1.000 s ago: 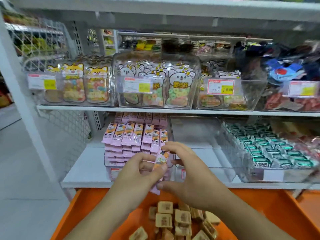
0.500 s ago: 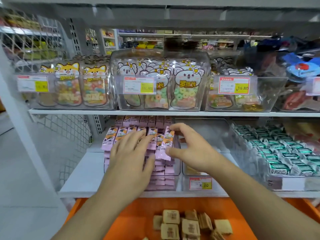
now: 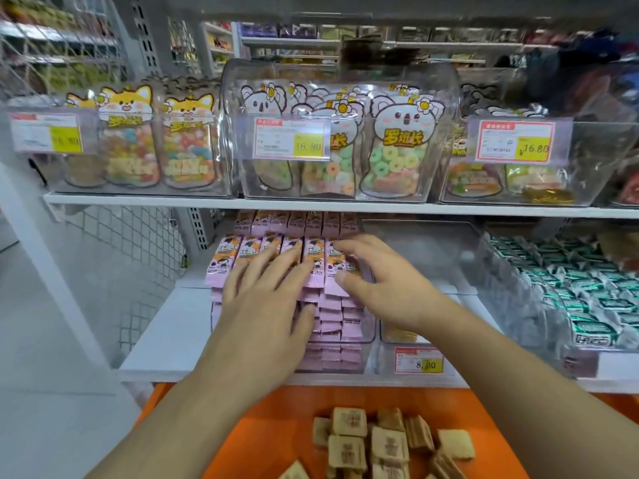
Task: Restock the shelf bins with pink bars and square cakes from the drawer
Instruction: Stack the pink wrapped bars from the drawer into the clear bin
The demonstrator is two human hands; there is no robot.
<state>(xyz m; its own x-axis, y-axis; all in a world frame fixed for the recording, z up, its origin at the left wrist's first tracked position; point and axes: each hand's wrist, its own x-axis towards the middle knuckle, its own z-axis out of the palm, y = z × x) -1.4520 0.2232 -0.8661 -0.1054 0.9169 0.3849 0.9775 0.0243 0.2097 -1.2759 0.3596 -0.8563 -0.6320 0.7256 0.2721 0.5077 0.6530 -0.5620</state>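
Pink bars (image 3: 313, 252) fill a clear bin (image 3: 366, 340) on the lower shelf, stacked up to its top. My left hand (image 3: 266, 299) lies flat on the front row of bars with its fingers spread. My right hand (image 3: 377, 274) presses on the right end of the same row, fingers fairly straight and thumb out. Neither hand grips a bar. Below, several tan square cakes (image 3: 387, 444) lie in the orange drawer (image 3: 262, 420). To the right of the pink bars stands a nearly empty clear bin (image 3: 428, 247) with an 8.00 price tag (image 3: 419, 360).
A bin of green-and-white wrapped sweets (image 3: 570, 292) stands at the lower right. On the upper shelf (image 3: 311, 204) are clear bins of candy pouches (image 3: 342, 146) with price tags. A wire mesh side panel (image 3: 131, 257) closes the shelf's left end.
Both hands rose from above the drawer to the bin and set a pink bar into its front row. They have since let go and now lie flat on the bars.
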